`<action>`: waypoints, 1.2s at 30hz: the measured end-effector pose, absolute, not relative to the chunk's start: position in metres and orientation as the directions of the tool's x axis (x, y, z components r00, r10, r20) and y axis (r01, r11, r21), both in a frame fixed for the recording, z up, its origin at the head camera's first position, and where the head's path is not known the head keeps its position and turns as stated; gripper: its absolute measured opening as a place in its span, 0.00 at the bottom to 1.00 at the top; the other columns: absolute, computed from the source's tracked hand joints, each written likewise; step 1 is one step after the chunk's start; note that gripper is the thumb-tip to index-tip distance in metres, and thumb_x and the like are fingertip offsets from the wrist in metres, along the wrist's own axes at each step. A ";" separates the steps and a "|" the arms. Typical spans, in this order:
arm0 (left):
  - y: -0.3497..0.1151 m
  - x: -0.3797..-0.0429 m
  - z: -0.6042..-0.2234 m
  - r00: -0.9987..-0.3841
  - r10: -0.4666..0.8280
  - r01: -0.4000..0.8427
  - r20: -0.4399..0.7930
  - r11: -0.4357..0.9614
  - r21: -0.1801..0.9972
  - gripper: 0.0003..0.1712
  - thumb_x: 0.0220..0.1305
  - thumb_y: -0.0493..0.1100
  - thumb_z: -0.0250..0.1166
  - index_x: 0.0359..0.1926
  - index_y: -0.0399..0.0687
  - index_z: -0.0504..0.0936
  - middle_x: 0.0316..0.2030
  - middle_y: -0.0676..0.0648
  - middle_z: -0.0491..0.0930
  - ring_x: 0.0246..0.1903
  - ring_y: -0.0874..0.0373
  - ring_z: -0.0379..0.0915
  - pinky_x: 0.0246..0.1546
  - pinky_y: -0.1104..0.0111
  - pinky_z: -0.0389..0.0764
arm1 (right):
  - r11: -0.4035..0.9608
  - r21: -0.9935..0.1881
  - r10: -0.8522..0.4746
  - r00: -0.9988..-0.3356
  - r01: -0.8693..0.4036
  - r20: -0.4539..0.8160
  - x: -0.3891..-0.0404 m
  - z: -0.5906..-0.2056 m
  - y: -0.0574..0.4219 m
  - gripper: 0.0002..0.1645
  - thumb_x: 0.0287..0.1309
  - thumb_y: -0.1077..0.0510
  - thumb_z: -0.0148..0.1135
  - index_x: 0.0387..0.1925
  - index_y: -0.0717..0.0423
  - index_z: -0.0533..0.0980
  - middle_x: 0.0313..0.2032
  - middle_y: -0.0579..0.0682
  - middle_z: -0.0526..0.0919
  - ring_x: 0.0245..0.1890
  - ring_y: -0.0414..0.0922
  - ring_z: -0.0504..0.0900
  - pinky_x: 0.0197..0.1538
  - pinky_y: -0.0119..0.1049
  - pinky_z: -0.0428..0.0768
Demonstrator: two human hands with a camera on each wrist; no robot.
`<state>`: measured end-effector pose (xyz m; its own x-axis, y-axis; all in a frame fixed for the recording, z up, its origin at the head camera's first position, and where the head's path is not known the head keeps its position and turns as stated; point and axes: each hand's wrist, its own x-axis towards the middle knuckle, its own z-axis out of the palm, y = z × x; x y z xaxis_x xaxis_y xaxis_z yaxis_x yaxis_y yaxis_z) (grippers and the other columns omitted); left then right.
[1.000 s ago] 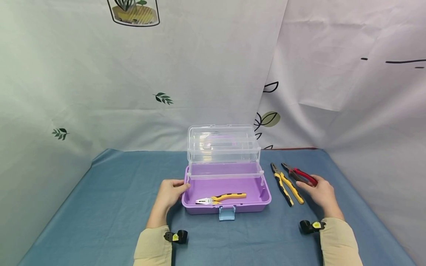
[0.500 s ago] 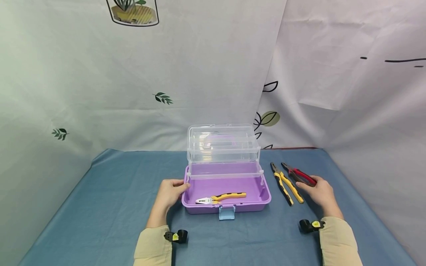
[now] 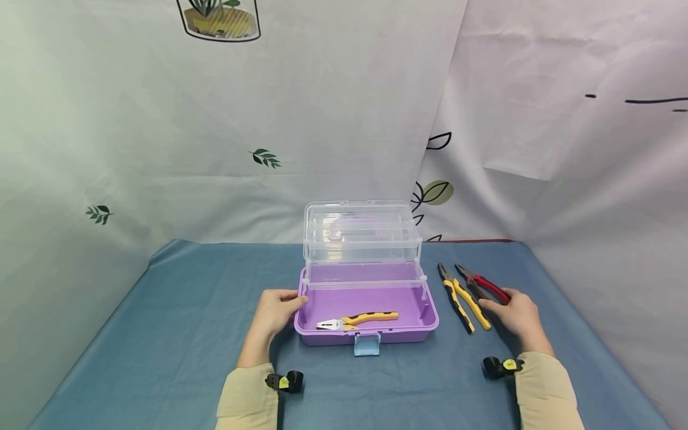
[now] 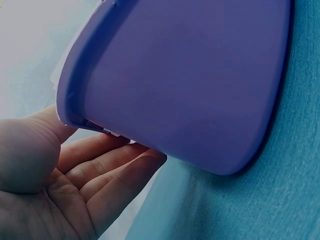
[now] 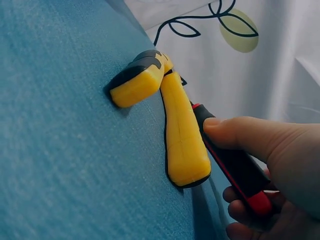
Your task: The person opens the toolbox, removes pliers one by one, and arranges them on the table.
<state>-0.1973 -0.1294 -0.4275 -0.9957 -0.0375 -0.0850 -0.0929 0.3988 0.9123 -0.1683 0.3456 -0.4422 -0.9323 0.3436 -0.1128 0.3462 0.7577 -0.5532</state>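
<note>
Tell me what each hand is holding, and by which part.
Right hand: the red-and-black pliers, by the handles. Left hand: the purple box, by its left rim.

The long purple plastic box (image 3: 376,301) is smooth, with just a soft shine. Its clear plastic lid (image 3: 357,218) is glossy and catches bright spots of light. The little light-blue latch (image 3: 367,346) looks like smooth plastic too. The yellow-and-black pliers in the box (image 3: 372,316) have a shiny silver metal nose. The yellow-and-black pliers on the flat blue cloth (image 3: 474,309) have dark metal tips and smooth, slightly shiny plastic grips. The red-and-black pliers (image 3: 491,287) have a matt black grip. The flat blue cloth (image 3: 177,334) looks matt and rough; the white printed cloth (image 3: 333,101) looks creased.
</note>
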 end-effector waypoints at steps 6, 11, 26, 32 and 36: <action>-0.130 -0.198 -0.429 -0.993 -0.043 -0.118 -0.110 0.390 0.913 0.19 0.57 0.40 0.67 0.47 0.32 0.82 0.44 0.32 0.82 0.35 0.52 0.83 0.36 0.62 0.84 | 0.761 -0.542 0.344 -0.930 0.358 -0.131 -0.169 -0.442 0.346 0.55 0.53 0.36 0.63 0.62 0.78 0.58 0.54 0.76 0.67 0.46 0.62 0.71 0.43 0.54 0.77; -0.130 -0.198 -0.428 -0.994 -0.042 -0.113 -0.105 0.395 0.912 0.18 0.57 0.40 0.67 0.46 0.32 0.83 0.44 0.32 0.82 0.35 0.52 0.83 0.35 0.62 0.84 | 0.765 -0.520 0.362 -0.922 0.379 -0.139 -0.171 -0.440 0.346 0.53 0.55 0.37 0.61 0.62 0.78 0.59 0.54 0.77 0.67 0.47 0.64 0.71 0.47 0.56 0.75; -0.130 -0.199 -0.431 -0.994 -0.044 -0.110 -0.101 0.373 0.921 0.18 0.56 0.40 0.67 0.46 0.31 0.83 0.42 0.32 0.83 0.32 0.54 0.82 0.32 0.64 0.84 | 0.747 -0.513 0.387 -0.904 0.423 -0.181 -0.170 -0.436 0.342 0.52 0.56 0.38 0.61 0.62 0.77 0.60 0.55 0.76 0.67 0.49 0.64 0.71 0.50 0.57 0.74; -0.130 -0.200 -0.431 -0.994 -0.042 -0.108 -0.100 0.376 0.920 0.18 0.56 0.40 0.67 0.46 0.32 0.83 0.42 0.32 0.83 0.33 0.54 0.82 0.33 0.64 0.84 | 0.742 -0.515 0.382 -0.902 0.429 -0.201 -0.169 -0.434 0.341 0.50 0.57 0.38 0.60 0.62 0.77 0.61 0.55 0.76 0.68 0.48 0.63 0.72 0.48 0.56 0.75; -0.130 -0.199 -0.430 -0.994 -0.042 -0.106 -0.098 0.373 0.922 0.18 0.56 0.40 0.67 0.45 0.31 0.83 0.42 0.32 0.83 0.32 0.54 0.82 0.33 0.64 0.84 | 0.755 -0.514 0.360 -0.912 0.408 -0.196 -0.168 -0.433 0.341 0.48 0.58 0.38 0.58 0.59 0.77 0.64 0.53 0.75 0.71 0.45 0.61 0.74 0.44 0.52 0.77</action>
